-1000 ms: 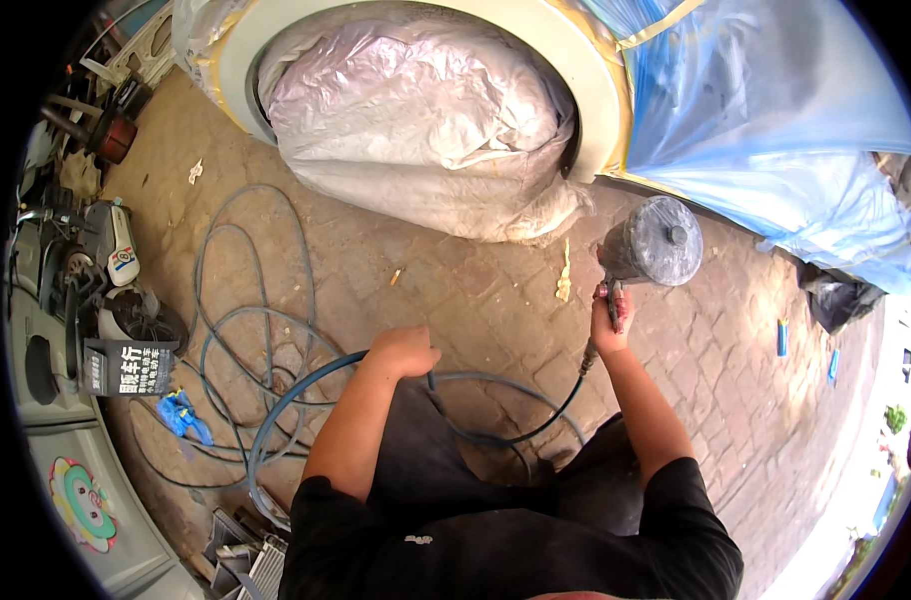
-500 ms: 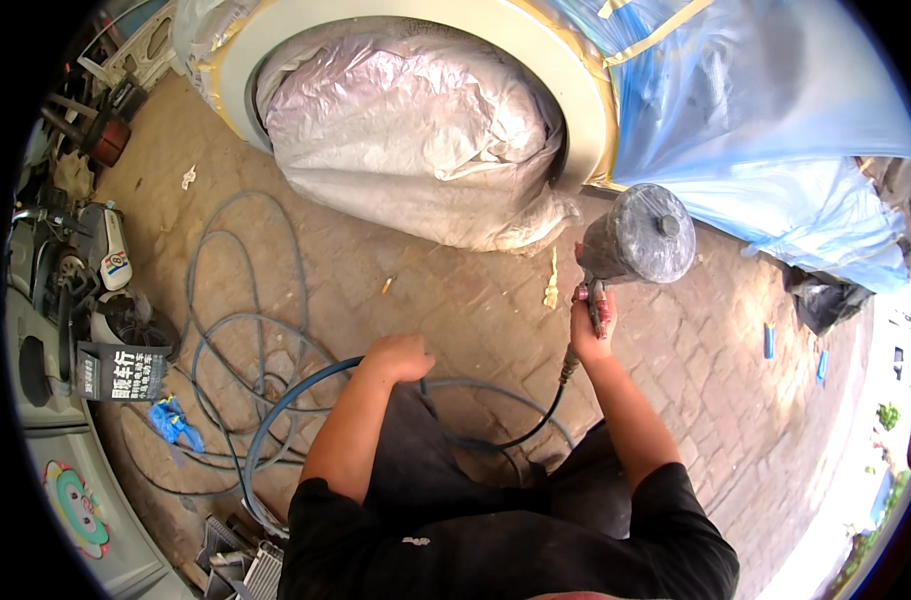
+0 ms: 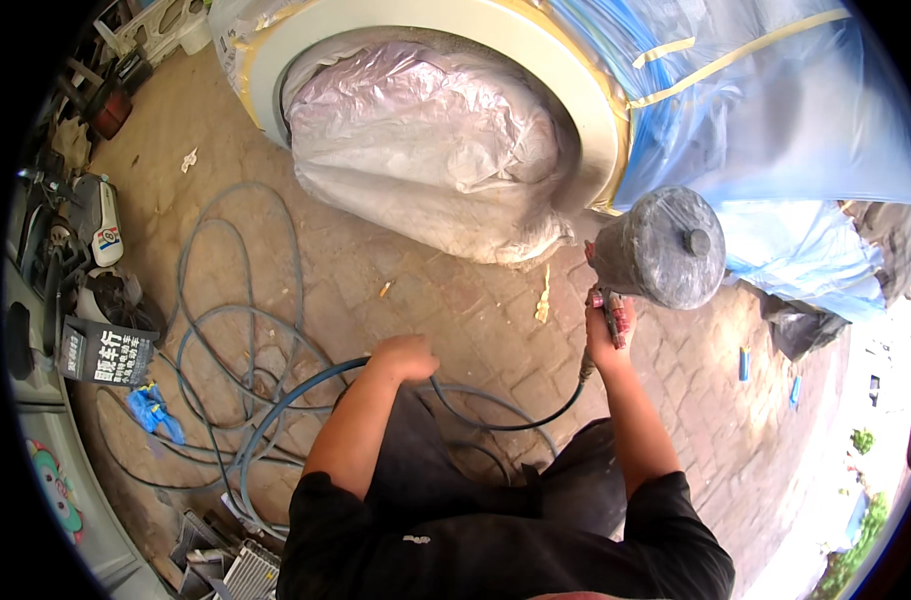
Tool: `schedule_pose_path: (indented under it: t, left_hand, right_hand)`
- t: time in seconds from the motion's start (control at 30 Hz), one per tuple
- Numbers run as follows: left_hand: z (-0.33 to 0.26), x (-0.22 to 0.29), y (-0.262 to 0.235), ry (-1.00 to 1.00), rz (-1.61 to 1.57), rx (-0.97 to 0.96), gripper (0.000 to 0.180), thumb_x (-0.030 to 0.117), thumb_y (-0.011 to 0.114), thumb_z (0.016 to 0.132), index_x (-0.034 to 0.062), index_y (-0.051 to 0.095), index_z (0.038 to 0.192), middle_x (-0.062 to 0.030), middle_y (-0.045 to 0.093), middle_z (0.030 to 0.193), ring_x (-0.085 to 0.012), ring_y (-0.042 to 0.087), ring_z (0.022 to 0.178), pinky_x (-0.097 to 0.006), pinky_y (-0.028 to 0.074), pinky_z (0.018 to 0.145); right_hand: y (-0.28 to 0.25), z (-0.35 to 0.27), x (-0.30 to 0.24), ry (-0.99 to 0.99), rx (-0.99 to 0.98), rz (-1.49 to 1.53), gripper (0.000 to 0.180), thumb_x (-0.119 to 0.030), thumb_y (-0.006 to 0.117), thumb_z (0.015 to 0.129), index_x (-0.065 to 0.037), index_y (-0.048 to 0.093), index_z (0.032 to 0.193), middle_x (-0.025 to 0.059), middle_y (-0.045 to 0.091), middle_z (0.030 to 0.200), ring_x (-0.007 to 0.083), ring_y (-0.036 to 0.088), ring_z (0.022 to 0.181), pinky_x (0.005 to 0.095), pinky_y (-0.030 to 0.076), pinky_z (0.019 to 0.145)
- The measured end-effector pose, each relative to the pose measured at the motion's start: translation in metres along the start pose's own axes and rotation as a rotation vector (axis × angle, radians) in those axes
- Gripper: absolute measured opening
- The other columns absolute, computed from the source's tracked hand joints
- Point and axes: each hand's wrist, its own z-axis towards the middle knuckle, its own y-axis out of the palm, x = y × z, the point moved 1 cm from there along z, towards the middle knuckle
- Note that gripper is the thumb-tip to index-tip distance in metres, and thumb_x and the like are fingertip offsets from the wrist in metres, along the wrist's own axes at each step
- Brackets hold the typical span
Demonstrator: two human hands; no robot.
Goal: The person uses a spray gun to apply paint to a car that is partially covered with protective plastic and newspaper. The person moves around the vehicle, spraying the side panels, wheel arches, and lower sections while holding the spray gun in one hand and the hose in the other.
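Note:
My right hand (image 3: 604,345) is closed round the grip of a spray gun (image 3: 616,318) with red, stained metal parts. Its large grey, paint-smeared cup (image 3: 666,250) tops it and hides the nozzle. My left hand (image 3: 406,358) is closed on the blue-grey air hose (image 3: 311,378); the hose leaves it on both sides and loops over to the gun's lower end. Ahead is a pale car wheel arch (image 3: 591,120) edged with yellow masking tape. Inside it, a crumpled silvery cover (image 3: 426,160) wraps the wheel. The gun is just right of this cover, apart from it.
Blue-tinted masking film (image 3: 776,120) covers the car at right. Hose coils (image 3: 246,310) lie on the brick paving (image 3: 476,310) to my left. A blue crumpled item (image 3: 156,412), a dark printed box (image 3: 106,350) and machinery stand far left. Two small blue pieces (image 3: 745,364) lie at right.
The spray gun and my right hand have shifted slightly to the right in view. My left hand has barely moved and keeps the hose. The whole view has turned a little.

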Motion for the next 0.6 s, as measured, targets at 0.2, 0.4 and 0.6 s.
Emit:
schedule_pose_path:
  t: [0.2,0.4,0.6]
  left_hand:
    - [-0.003,0.006,-0.004,0.011,-0.048,-0.002,0.041,0.028,0.054,0.083,-0.0023,0.067,0.107,-0.0221,0.067,0.108,-0.0361,0.065,0.101,-0.044,0.05,0.087]
    - [-0.008,0.005,-0.012,0.01,-0.053,-0.102,0.054,0.033,0.053,0.086,-0.0077,0.055,0.122,-0.0237,0.062,0.12,-0.0361,0.061,0.11,-0.043,0.047,0.092]
    - [-0.007,-0.004,-0.007,0.024,-0.085,-0.05,0.053,0.033,0.053,0.086,-0.007,0.055,0.121,-0.0235,0.062,0.12,-0.0357,0.06,0.111,-0.043,0.047,0.093]
  right_hand:
    - [-0.008,0.014,0.013,0.105,0.23,-0.054,0.006,-0.008,0.06,0.089,-0.01,0.055,0.092,-0.0034,0.053,0.069,0.0058,0.047,0.055,0.0218,0.034,0.046]
    - [-0.011,0.019,-0.049,0.031,-0.03,0.016,0.011,-0.001,0.052,0.085,-0.008,0.054,0.093,-0.0031,0.05,0.072,0.0047,0.044,0.053,0.0211,0.033,0.045]
    - [-0.025,0.018,-0.049,-0.121,0.067,-0.294,0.007,-0.002,0.049,0.084,-0.008,0.052,0.087,-0.0013,0.048,0.07,0.0051,0.043,0.053,0.0214,0.034,0.045]
